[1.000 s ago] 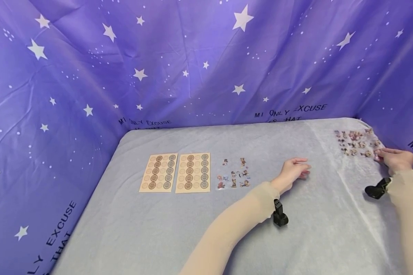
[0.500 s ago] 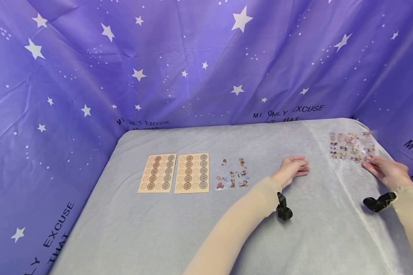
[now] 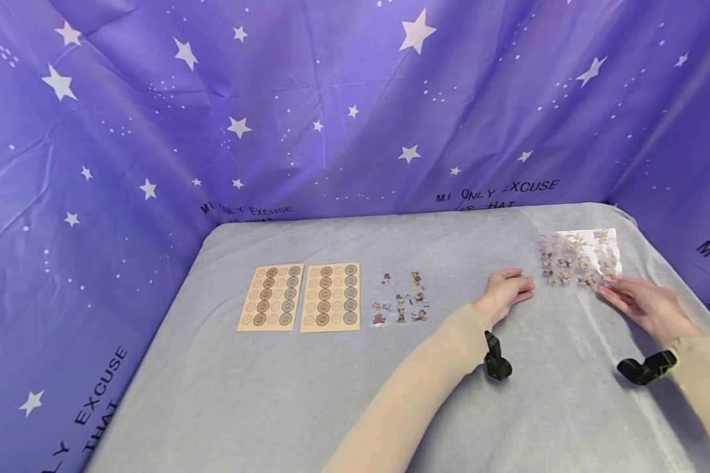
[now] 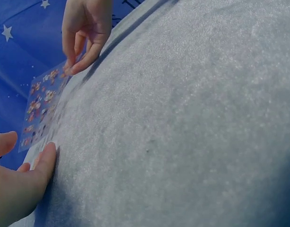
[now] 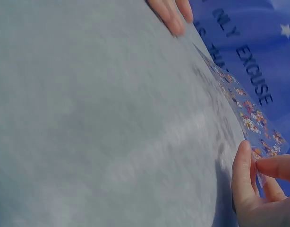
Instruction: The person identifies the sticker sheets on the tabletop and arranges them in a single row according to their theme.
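Note:
My right hand pinches the near right corner of a clear sticker sheet printed with small cartoon figures. In the right wrist view thumb and finger meet on that corner, and the sheet stands tilted just over the cloth. My left hand rests on the cloth to the left of it, fingers relaxed and holding nothing. Between thumb and fingers of the left hand is a gap, with the sheet's far end close by in the left wrist view. Another clear sticker sheet, partly used, lies flat left of the left hand.
Two tan sheets of round stickers, one left and one right, lie side by side farther left. A grey cloth covers the table. Purple star-printed curtains hang around its back and sides. Each wrist carries a black camera.
My right hand has drawn the clear sticker sheet leftward from the table's right edge, toward the left hand. The left hand has stayed nearly in place.

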Action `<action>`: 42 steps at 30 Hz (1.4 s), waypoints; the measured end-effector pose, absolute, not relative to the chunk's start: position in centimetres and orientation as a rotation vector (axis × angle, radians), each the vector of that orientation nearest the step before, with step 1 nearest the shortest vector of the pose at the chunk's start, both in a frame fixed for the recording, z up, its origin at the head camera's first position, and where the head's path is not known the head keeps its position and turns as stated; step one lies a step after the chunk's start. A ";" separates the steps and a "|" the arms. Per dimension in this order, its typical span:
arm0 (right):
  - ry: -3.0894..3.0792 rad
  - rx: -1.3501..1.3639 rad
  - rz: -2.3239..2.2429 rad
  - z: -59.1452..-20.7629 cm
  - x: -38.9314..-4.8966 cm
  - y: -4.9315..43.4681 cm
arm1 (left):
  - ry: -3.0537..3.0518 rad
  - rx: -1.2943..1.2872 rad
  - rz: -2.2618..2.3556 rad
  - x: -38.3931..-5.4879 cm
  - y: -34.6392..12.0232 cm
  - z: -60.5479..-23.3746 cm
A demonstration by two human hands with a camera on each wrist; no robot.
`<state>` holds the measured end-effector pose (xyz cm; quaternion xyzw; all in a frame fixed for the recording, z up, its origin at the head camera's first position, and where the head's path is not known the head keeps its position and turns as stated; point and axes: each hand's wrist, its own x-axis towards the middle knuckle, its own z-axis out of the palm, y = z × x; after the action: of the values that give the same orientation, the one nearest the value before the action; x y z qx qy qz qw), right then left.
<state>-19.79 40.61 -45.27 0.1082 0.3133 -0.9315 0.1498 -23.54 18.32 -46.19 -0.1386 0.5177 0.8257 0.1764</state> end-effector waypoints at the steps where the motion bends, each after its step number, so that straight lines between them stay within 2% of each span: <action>1: 0.897 0.302 -2.673 -45.2 -19.7 40.3 | 1.453 -0.396 2.355 -23.5 18.3 -46.2; 10: 0.898 0.217 -2.619 -45.0 -19.7 38.3 | 1.412 -0.411 2.469 -23.4 18.1 -46.2; 25: 0.929 0.238 -2.623 -44.4 -18.5 35.7 | 1.533 -0.570 2.483 -21.9 16.8 -45.3; 42: 0.951 0.088 -2.564 -44.3 -17.6 32.8 | 1.496 -0.643 2.411 -19.8 12.4 -43.9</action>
<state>-17.61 32.79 -44.30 0.0313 0.3405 -0.9179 0.2015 -19.80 12.40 -43.90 -0.2194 0.5107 0.8232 0.1158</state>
